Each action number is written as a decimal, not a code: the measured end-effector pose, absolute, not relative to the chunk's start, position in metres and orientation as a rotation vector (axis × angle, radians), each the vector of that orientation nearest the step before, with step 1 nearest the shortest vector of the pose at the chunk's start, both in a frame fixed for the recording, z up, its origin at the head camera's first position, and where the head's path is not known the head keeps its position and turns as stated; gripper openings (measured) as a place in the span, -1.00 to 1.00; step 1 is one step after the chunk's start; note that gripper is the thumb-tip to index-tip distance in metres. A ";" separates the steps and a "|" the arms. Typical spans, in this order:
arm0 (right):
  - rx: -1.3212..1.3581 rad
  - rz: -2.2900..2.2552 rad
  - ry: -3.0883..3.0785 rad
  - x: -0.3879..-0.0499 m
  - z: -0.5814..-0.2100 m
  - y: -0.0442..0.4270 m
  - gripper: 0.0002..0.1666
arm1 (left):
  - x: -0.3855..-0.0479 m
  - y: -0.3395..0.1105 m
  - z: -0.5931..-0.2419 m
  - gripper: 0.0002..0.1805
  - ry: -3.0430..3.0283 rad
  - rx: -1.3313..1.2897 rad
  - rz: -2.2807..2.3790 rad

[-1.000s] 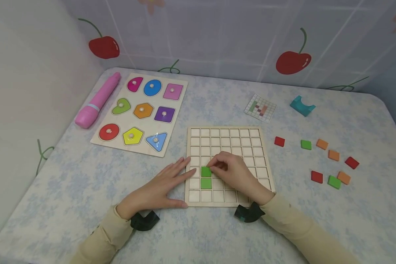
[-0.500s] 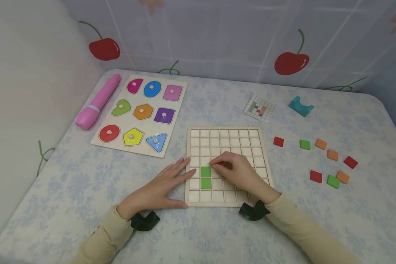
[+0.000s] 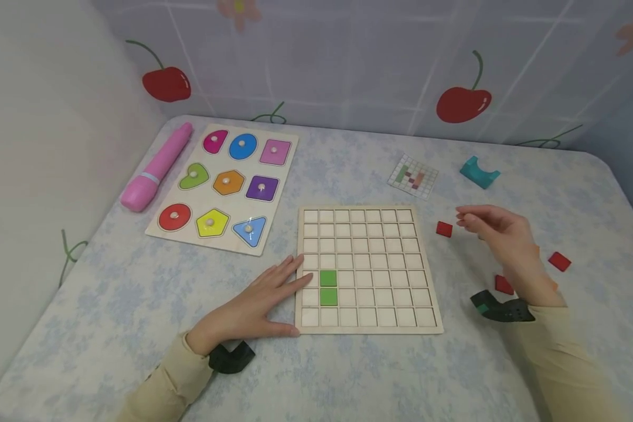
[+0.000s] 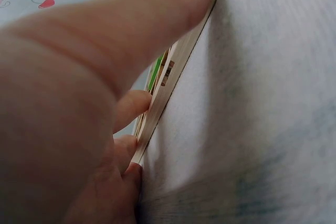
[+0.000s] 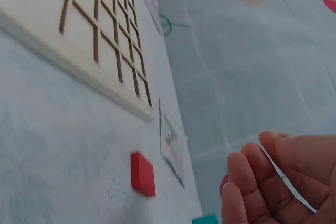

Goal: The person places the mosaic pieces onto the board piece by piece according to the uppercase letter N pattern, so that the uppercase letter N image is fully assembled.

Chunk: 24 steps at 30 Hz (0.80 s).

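My left hand (image 3: 258, 302) lies flat with spread fingers along the left edge of the wooden grid board (image 3: 370, 329). In the left wrist view, the thumb (image 4: 173, 9) presses on the edge of that board (image 4: 178, 56). Two green square tiles (image 3: 328, 287) sit one above the other in the second column of cells. My right hand (image 3: 506, 246) is raised over the loose tiles, its fingertips just right of a red tile (image 3: 444, 229). Nothing shows between its loosely bent fingers in the right wrist view, where the red tile (image 5: 142, 173) lies below. The hand hides several tiles beneath it.
Two more red tiles (image 3: 560, 261) lie by the right forearm. Behind them are a pattern card (image 3: 414, 176) and a teal curved piece (image 3: 479, 172). A knobbed shape puzzle (image 3: 221, 199) and a pink wand-like object (image 3: 158, 167) occupy the left side.
My right hand has left the upper green tile and swung right, across to the loose tiles. The left hand stays on the board's edge. Both green tiles remain in their cells.
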State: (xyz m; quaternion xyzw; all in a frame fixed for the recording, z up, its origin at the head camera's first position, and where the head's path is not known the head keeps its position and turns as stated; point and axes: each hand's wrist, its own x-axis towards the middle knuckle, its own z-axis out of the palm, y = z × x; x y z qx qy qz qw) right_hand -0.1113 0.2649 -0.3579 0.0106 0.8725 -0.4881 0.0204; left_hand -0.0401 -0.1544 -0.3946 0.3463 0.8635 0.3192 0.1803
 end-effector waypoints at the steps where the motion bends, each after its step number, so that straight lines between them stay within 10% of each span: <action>1: 0.075 -1.537 2.704 -0.112 -0.358 0.273 -0.43 | -0.040 -0.155 -0.395 -0.03 2.441 0.979 0.900; 24: 0.329 -1.058 2.815 -0.118 -0.394 0.325 -0.40 | -0.041 -0.156 -0.398 -0.02 2.453 1.007 0.898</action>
